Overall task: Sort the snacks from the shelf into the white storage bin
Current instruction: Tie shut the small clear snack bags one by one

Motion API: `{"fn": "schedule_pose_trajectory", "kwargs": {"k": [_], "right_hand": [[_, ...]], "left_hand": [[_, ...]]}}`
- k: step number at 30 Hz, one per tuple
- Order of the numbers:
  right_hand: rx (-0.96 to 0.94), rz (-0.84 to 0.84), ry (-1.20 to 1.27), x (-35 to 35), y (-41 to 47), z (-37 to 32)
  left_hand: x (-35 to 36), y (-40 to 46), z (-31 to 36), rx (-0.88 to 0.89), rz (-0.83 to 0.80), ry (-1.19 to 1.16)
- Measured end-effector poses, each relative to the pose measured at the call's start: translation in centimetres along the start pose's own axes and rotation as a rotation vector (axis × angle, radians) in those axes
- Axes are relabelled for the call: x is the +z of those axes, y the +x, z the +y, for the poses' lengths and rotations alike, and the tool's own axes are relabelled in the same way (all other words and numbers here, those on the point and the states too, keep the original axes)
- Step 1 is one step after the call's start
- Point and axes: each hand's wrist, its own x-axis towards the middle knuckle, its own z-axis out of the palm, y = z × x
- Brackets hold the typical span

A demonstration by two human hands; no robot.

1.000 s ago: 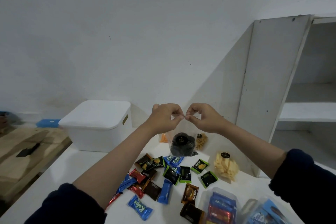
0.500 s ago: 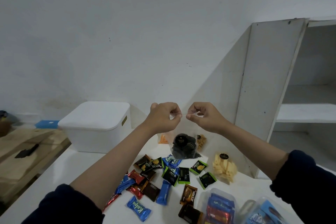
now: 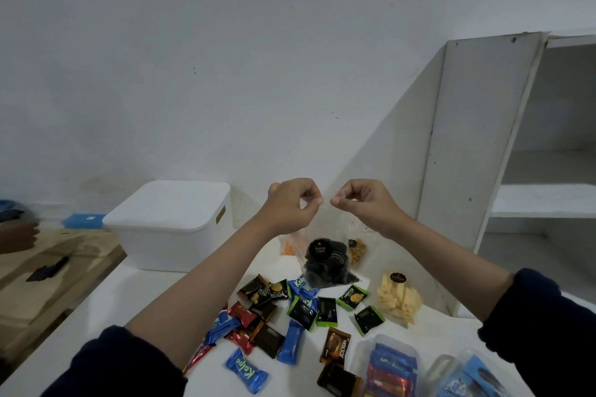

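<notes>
Centre frame: left hand [image 3: 292, 203] and right hand [image 3: 366, 203], fingers curled, each pinch a top corner of a clear plastic bag of dark round biscuits [image 3: 327, 263] hanging above the white surface [image 3: 135, 296]. Small foil-wrapped snack packets [image 3: 292, 316] lie scattered below it. Lidded white plastic storage bin [image 3: 171, 224] at left; white shelf unit [image 3: 483, 138] at right.

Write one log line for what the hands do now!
left hand: pinches bag top | right hand: pinches bag top | cookie bag: held up | bin: lid on
</notes>
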Motion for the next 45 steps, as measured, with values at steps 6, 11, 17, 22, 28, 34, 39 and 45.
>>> {"fn": "schedule_pose_trajectory", "kwargs": {"k": [6, 11, 17, 22, 28, 34, 39, 45], "right_hand": [[0.019, -0.001, 0.055, -0.1, 0.1, -0.2], [0.067, 0.087, 0.117, -0.3, 0.1, 0.6], [0.155, -0.015, 0.052, -0.4, -0.2, 0.9], [0.181, -0.267, -0.183, -0.3, -0.6, -0.4], [0.303, -0.224, -0.149, 0.8, -1.3, -0.3], [0.495, -0.145, -0.037, 2.1, -2.1, 1.3], [0.505, -0.15, -0.013, 3.1, -2.8, 2.0], [0.533, -0.126, 0.023, 3.2, -2.9, 2.7]], "left_hand": [[0.0, 0.0, -0.4, -0.008, 0.017, -0.033], [-0.9, 0.0, -1.8, -0.097, -0.027, -0.084], [-0.8, -0.2, -2.4, -0.2, -0.085, -0.223], [0.3, -0.9, -2.5, -0.214, -0.079, -0.307], [2.3, -2.1, -3.0, -0.345, 0.162, -0.168], [4.0, -3.3, -2.1, -0.756, -0.136, -0.622], [5.1, -3.3, -2.5, -0.778, -0.119, -0.792], [5.3, -3.6, -3.4, -0.705, -0.094, -0.806]]}}
